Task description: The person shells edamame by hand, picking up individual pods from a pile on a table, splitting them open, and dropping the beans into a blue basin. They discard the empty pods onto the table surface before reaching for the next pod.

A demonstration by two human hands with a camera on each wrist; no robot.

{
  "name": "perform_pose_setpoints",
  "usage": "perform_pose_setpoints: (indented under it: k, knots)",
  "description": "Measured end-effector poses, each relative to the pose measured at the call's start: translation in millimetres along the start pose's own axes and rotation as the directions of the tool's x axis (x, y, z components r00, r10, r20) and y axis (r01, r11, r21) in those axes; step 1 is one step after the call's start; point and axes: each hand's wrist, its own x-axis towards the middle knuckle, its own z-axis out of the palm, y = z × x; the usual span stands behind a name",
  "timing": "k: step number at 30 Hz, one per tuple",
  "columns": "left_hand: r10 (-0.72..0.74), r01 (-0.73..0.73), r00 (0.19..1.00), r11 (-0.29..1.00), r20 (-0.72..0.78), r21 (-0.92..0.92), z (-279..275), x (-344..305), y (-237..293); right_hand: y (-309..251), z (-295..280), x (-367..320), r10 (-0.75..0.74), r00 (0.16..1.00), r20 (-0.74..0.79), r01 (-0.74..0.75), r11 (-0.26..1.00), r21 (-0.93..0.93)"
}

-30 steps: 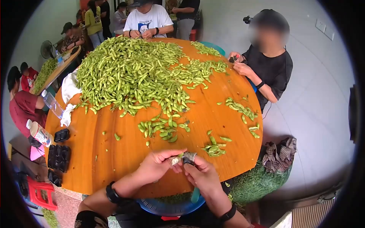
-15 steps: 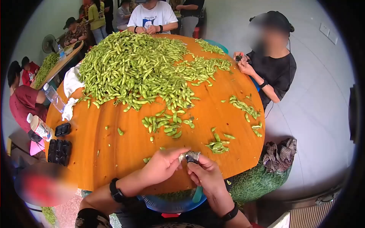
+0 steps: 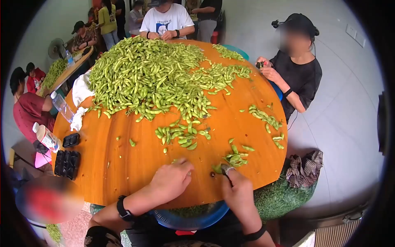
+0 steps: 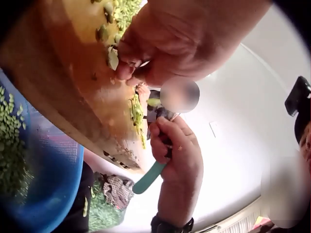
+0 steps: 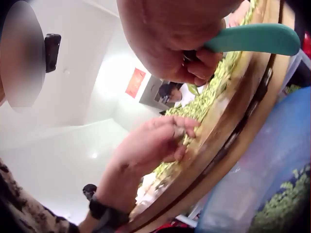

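Observation:
My right hand (image 3: 240,193) grips a tool by its teal handle (image 5: 257,39); its working end is hidden. Something grey covers a fingertip of that hand, and a green soybean pod (image 3: 217,168) lies right at it, beside a small heap of pods (image 3: 235,158). My left hand (image 3: 170,181) reaches low over the table (image 3: 123,164), its fingertips close to a soybean pod (image 4: 112,58). In the right wrist view the left fingers are loosely bent, with a gap between forefinger and thumb. Below the table edge stands a blue basin (image 3: 193,222) with shelled green beans.
A large pile of pods (image 3: 140,78) covers the far table, with a smaller group (image 3: 181,135) nearer. Black trays (image 3: 67,164) and bottles (image 3: 61,108) line the left edge. One person (image 3: 296,74) works at the right, another (image 3: 166,20) across.
My hands were together around a pod; now they are apart. The right hand has moved forward and right with the tool to the small heap, the left slightly left and down towards the table.

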Motion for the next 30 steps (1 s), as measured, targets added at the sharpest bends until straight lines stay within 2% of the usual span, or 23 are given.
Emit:
perform_pose_setpoints:
  k: [1, 3, 5, 6, 7, 12, 14, 15, 16, 17, 18, 19, 20, 21, 23, 25, 26, 28, 30]
  knots:
    - [0.001, -0.001, 1.0, 1.0, -0.001, 0.003, -4, 3, 4, 11, -5, 0, 0.028, 0.997, 0.077, -0.02, 0.994, -0.112]
    - [-0.102, 0.108, 0.994, 0.973, -0.035, 0.205, -12, 16, 10, 19, -9, 0, 0.041, 0.996, 0.081, -0.032, 0.993, -0.114]
    - [-0.057, 0.075, 0.995, 0.969, -0.082, 0.233, -6, 36, 2, 22, -12, 1, 0.052, 0.995, 0.084, -0.043, 0.993, -0.112]
    - [-0.007, 0.04, 0.992, 0.964, -0.124, 0.262, 0, 46, -4, 19, -10, 2, 0.037, 0.997, 0.063, -0.033, 0.998, -0.06]
    - [-0.022, 0.046, 0.995, 0.964, -0.092, 0.26, 5, 54, -9, 17, -9, 3, 0.023, 0.999, 0.037, -0.023, 1.0, -0.008]
    - [0.028, 0.0, 0.994, 0.965, -0.103, 0.264, 14, 55, -15, 15, -13, 7, 0.017, 0.999, 0.036, -0.02, 0.997, 0.079]
    - [0.066, -0.034, 0.989, 0.972, -0.129, 0.234, 10, 49, -5, 16, -10, 9, 0.039, 0.995, 0.094, -0.06, 0.972, 0.228]
    - [-0.083, 0.078, 0.995, 0.994, -0.056, -0.077, 6, 45, 3, 17, -8, 11, 0.046, 0.995, 0.086, -0.065, 0.972, 0.228]
    - [-0.201, 0.21, 0.978, 0.907, 0.062, -0.365, 5, 42, 7, 16, -5, 13, 0.061, 0.987, 0.151, -0.112, 0.925, 0.362]
    - [-0.194, 0.206, 0.978, 0.909, 0.071, -0.362, 8, 39, 8, 15, -3, 14, 0.065, 0.974, 0.218, -0.166, 0.858, 0.486]
    - [-0.215, 0.256, 0.966, 0.754, 0.141, -0.604, 12, 35, 7, 13, -2, 15, 0.071, 0.974, 0.214, -0.17, 0.857, 0.487]
    - [-0.218, 0.3, 0.952, 0.533, 0.214, -0.791, 14, 32, 6, 11, -2, 16, 0.192, 0.906, 0.377, -0.392, 0.716, 0.578]
    - [-0.217, 0.301, 0.952, 0.532, 0.217, -0.791, 15, 30, 4, 9, -2, 17, 0.267, 0.796, 0.544, -0.593, 0.527, 0.609]
    - [-0.188, 0.272, 0.961, 0.487, 0.204, -0.83, 16, 29, 2, 8, -1, 16, 0.268, 0.795, 0.545, -0.594, 0.527, 0.608]
    - [-0.162, 0.243, 0.968, 0.436, 0.191, -0.867, 17, 26, -4, 7, 0, 15, 0.263, 0.76, 0.594, -0.647, 0.387, 0.657]
    - [-0.112, 0.261, 0.965, 0.303, 0.238, -0.917, 20, 26, -9, 4, -1, 16, 0.265, 0.745, 0.612, -0.665, 0.354, 0.658]
    - [-0.106, 0.261, 0.965, 0.297, 0.24, -0.919, 20, 26, -10, 3, -1, 15, 0.265, 0.731, 0.629, -0.682, 0.32, 0.658]
    - [-0.098, 0.325, 0.944, 0.124, 0.314, -0.938, 19, 25, -13, 2, -1, 14, 0.269, 0.727, 0.632, -0.687, 0.287, 0.668]
    - [-0.092, 0.351, 0.934, 0.062, 0.345, -0.934, 21, 24, -16, 3, 1, 14, 0.269, 0.721, 0.638, -0.692, 0.253, 0.676]
